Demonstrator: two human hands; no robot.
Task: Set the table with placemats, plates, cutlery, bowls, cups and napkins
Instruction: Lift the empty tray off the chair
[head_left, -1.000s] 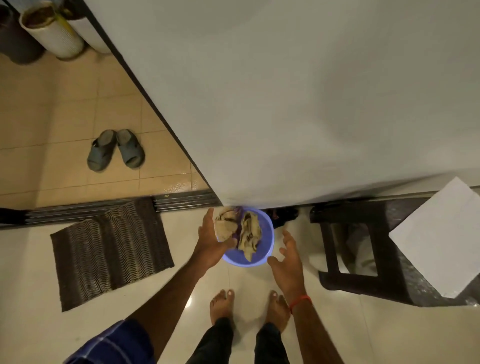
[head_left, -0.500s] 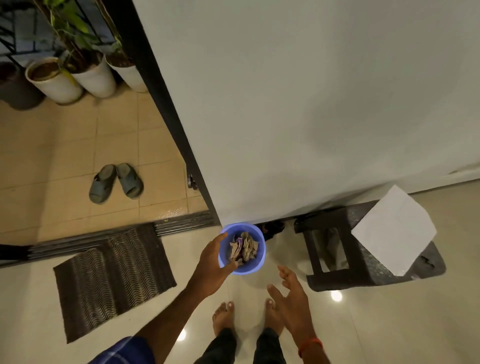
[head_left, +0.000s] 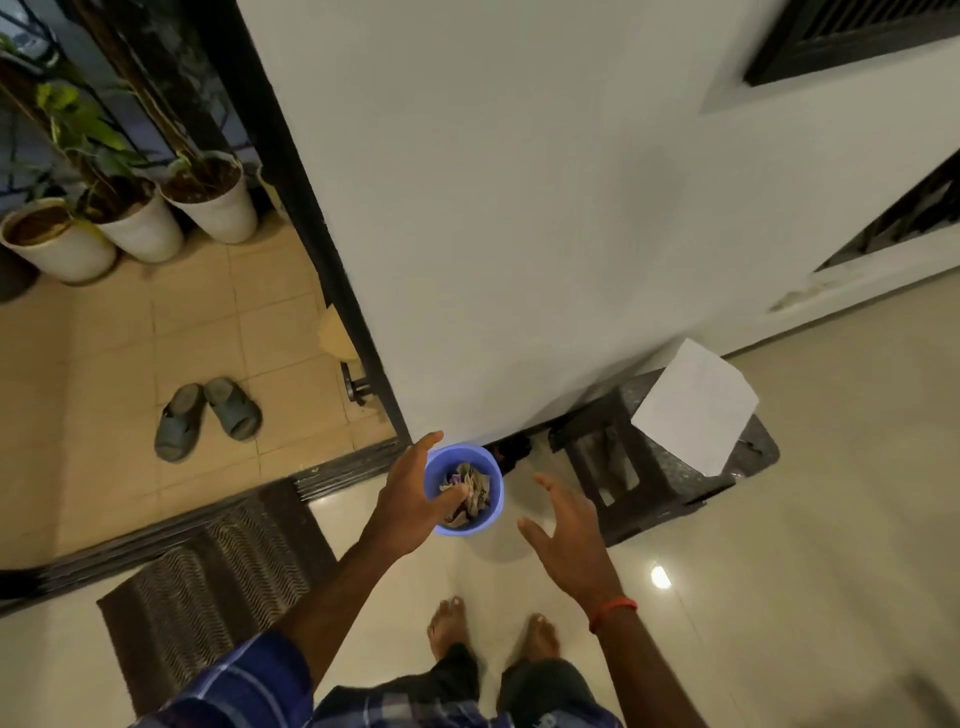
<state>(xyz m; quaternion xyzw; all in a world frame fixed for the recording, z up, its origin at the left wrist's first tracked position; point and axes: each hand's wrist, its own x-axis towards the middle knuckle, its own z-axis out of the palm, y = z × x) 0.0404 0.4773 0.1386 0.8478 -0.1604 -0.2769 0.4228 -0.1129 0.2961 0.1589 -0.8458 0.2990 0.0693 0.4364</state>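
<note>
A small blue bin (head_left: 488, 512) stands on the floor against the white wall, with crumpled paper scraps (head_left: 470, 488) inside it. My left hand (head_left: 410, 493) hangs over the bin's left rim with its fingers spread, one fingertip over the scraps, and it holds nothing. My right hand (head_left: 566, 530) floats to the right of the bin, fingers spread and empty, with a red thread at the wrist. No table, plates or cutlery are in view.
A black plastic stool (head_left: 649, 467) with a white sheet of paper (head_left: 693, 405) on it stands right of the bin. A striped doormat (head_left: 208, 571) lies at the left by the door sill. Beyond it are grey slippers (head_left: 208, 415) and white plant pots (head_left: 208, 202).
One second ago my left hand held crumpled paper over the bin. That paper now lies in the bin and the hand is empty. The view has pulled up and back from the bin.
</note>
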